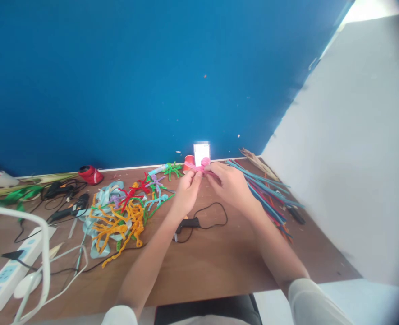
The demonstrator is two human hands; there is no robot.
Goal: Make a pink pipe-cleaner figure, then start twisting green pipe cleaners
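Both my hands are raised over the table, meeting at a pink pipe-cleaner piece [205,161] with a rounded top and thin strands sticking out to the left. My left hand [190,187] pinches it from below between thumb and fingers. On its other side, my right hand [231,183] has its fingers closed round the strands. Directly behind the piece a bright white screen [201,151] stands against the wall, next to a red roll [188,162]. Below my hands lies a black glue gun [188,223] with its cord looped to the right.
Left of me are orange pipe cleaners [118,228] with pale blue ribbon, plus small coloured figures [155,183]. Long blue and red pipe cleaners [270,194] lie at right. A power strip [15,266], white metal frame [45,253] and red object [90,174] occupy the left side.
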